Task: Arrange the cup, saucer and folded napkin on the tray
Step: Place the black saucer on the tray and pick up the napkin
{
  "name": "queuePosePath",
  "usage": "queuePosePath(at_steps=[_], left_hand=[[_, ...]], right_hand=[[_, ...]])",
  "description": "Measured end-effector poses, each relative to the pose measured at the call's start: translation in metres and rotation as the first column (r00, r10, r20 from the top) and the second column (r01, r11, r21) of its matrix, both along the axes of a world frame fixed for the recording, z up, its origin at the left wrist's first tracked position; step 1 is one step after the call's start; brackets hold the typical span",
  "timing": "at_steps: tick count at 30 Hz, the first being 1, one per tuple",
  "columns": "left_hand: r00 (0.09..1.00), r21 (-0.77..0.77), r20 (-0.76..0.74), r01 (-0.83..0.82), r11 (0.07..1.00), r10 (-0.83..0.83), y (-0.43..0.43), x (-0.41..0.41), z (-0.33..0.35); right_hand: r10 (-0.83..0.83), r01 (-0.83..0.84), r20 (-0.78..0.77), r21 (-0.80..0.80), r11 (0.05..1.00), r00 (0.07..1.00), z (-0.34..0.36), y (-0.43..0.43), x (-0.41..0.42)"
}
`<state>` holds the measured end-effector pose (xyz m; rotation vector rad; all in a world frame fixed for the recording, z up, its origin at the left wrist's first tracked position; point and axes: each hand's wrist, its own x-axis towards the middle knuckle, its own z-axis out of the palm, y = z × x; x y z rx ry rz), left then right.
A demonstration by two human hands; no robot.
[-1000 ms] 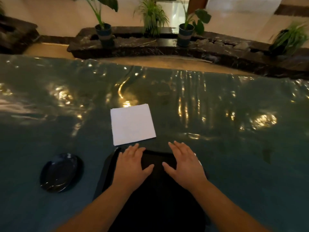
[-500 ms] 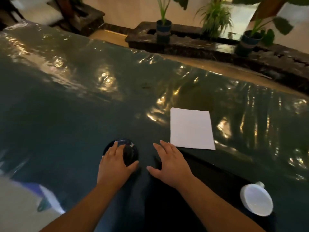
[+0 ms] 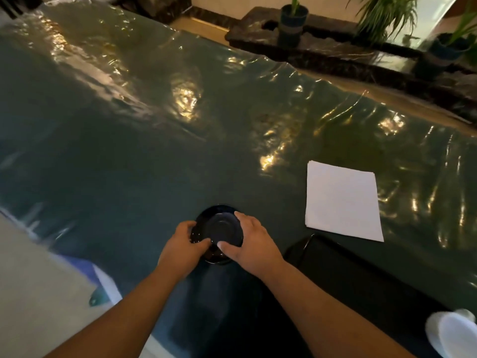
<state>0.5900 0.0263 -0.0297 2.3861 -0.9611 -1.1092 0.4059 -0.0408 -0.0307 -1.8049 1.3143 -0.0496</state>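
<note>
A dark saucer (image 3: 221,228) lies on the green table cover near the front edge. My left hand (image 3: 184,248) grips its left rim and my right hand (image 3: 251,244) grips its right rim, thumbs on the near side. The black tray (image 3: 361,280) sits to the right of the saucer, partly under my right forearm. A white folded napkin (image 3: 342,201) lies flat just beyond the tray's far edge. The white cup (image 3: 454,333) stands at the tray's right end, cut off by the frame's lower right corner.
A shiny plastic-covered green tablecloth (image 3: 129,151) spans the table. Potted plants (image 3: 293,24) stand on a dark stone ledge behind the table. The table's left edge drops to a pale floor (image 3: 38,293) at lower left.
The view has swung left. Both hands moved off the tray to the saucer and have closed on its rim from both sides.
</note>
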Motion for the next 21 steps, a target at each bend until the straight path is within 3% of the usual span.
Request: queuePosePath(at_steps=[3,8,11,21], left_hand=[[1.0,-0.029,0.001,-0.024,0.999,0.024,-0.003,-0.004,0.004],[0.992,-0.189,0.031,0.128,0.974,-0.124,-0.006,-0.04,0.021],[0.981,-0.255,0.01,0.188,0.948,-0.192,-0.009,-0.082,0.031],[0.853,-0.176,0.058,0.52,0.836,-0.519,-0.012,-0.209,0.025]], right_hand=[[-0.262,0.247,0.106,0.14,0.959,0.959,0.007,-0.008,0.003],[-0.337,0.341,0.082,-0.037,0.939,0.938,0.027,-0.007,-0.038],[-0.438,0.445,0.106,-0.051,0.894,0.893,0.034,0.006,-0.081],[-0.662,0.662,0.051,0.014,0.75,0.748,0.029,0.056,-0.213]])
